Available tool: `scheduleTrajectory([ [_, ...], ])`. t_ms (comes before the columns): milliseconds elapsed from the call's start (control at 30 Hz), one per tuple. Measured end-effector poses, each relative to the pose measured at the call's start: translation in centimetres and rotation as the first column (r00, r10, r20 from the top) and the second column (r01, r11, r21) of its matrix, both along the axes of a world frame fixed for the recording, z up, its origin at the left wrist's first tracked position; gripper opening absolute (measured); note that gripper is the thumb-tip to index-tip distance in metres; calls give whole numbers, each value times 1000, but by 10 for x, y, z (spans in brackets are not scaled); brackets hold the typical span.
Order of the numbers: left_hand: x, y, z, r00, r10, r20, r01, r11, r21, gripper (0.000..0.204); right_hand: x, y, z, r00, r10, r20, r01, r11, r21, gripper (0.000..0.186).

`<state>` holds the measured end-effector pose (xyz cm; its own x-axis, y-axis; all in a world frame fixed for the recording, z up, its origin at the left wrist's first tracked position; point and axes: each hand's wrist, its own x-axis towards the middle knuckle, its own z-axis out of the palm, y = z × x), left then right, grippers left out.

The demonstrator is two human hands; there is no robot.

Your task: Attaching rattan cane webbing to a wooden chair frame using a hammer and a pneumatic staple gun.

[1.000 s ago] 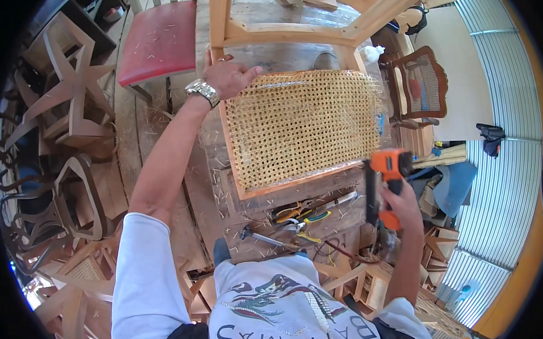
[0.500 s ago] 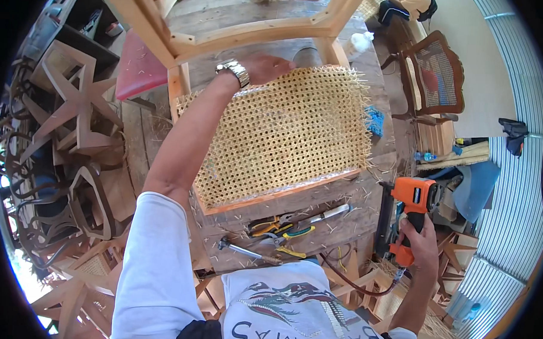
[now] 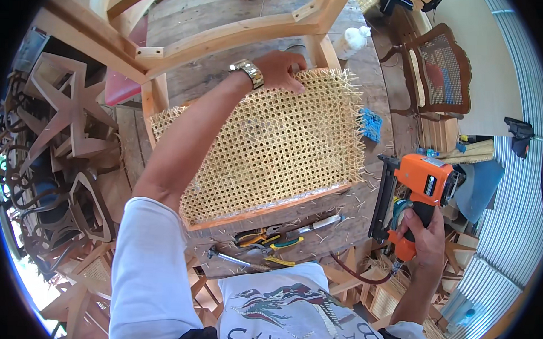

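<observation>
A sheet of woven cane webbing (image 3: pixel 266 151) with frayed ends covers a wooden chair seat frame (image 3: pixel 270 206) lying on the workbench. My left hand (image 3: pixel 279 71), a metal watch on its wrist, grips the far edge of the webbing, its thumb on top and its fingers bent over the edge; what the fingertips touch is hidden. Off to the right of the seat, my right hand (image 3: pixel 426 237) is wrapped round the handle of an orange and black air stapler (image 3: pixel 423 181). The stapler is held apart from the webbing, with a dark red air hose (image 3: pixel 363 279) at its base.
Pliers (image 3: pixel 254 236), pruning shears (image 3: pixel 284 243), a hammer (image 3: pixel 235 259) and a chisel-like tool (image 3: pixel 317 224) lie near the bench's front edge. A blue bundle (image 3: pixel 370 125) and a white bottle (image 3: pixel 352 42) sit to the right. Chair parts (image 3: pixel 73 106) crowd the left.
The chair frame and webbing have shifted left and turned slightly. My left hand has moved a little right, its thumb now on the webbing. The stapler has come up and looks larger.
</observation>
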<state>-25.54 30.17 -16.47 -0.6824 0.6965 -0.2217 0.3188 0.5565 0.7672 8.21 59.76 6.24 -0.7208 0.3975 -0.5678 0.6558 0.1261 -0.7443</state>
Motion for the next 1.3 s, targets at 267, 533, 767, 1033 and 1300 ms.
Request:
scheduleTrajectory([
  [267, -6, -19, -14, 993, 71, 94, -83, 989, 126, 72, -49, 33, -38, 991, 103, -82, -80, 965, 252, 25],
  [533, 6, -75, -11, 925, 238, 296, -311, 922, 231, 71, -165, 99, -179, 831, 489, 264, -427, 258, 867, 66],
  [767, 21, -143, 3, 879, 442, 180, -474, 856, 208, 57, -229, 142, -299, 734, 518, 440, -382, -221, 897, 73],
  [1033, 24, -115, 13, 900, 401, 174, -426, 892, 149, 62, -221, 132, -307, 746, 584, 319, -480, 139, 866, 69],
  [1300, 30, -44, 21, 979, 190, 79, -196, 978, 74, 67, -279, 22, -174, 479, 837, -264, -377, 468, 799, 52],
])
